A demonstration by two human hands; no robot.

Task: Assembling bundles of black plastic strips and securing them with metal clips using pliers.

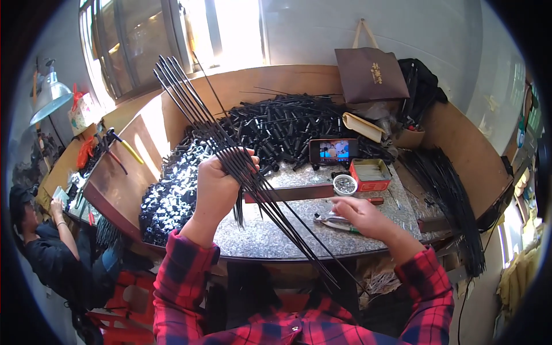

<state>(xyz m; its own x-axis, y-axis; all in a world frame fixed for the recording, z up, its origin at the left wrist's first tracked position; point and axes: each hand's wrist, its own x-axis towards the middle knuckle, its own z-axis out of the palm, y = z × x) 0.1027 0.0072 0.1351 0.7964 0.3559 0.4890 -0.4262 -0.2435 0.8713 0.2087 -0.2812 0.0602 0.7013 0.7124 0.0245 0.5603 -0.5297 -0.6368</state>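
My left hand (218, 178) is closed around a bundle of long, thin black rods (192, 98). They slant from the upper left, across the worktop, down past its front edge. To the right, my right hand (368, 217) has its thumb and fingers pinched together, apart from the bundle; whatever they hold is too small to make out. Just below those fingers lies a pair of pliers (342, 225) on the speckled worktop (264, 233). A dark flat bar (299, 193) lies between my two hands, near a white tub (345, 184) of small metal pieces.
Behind lies a heap of black tubular parts (287, 123), with pale-ended pieces (172, 201) at left. A phone (333, 150) and a red box (371, 185) stand beyond my right hand. More black rods (454, 201) lie right. A co-worker (63, 253) sits at left.
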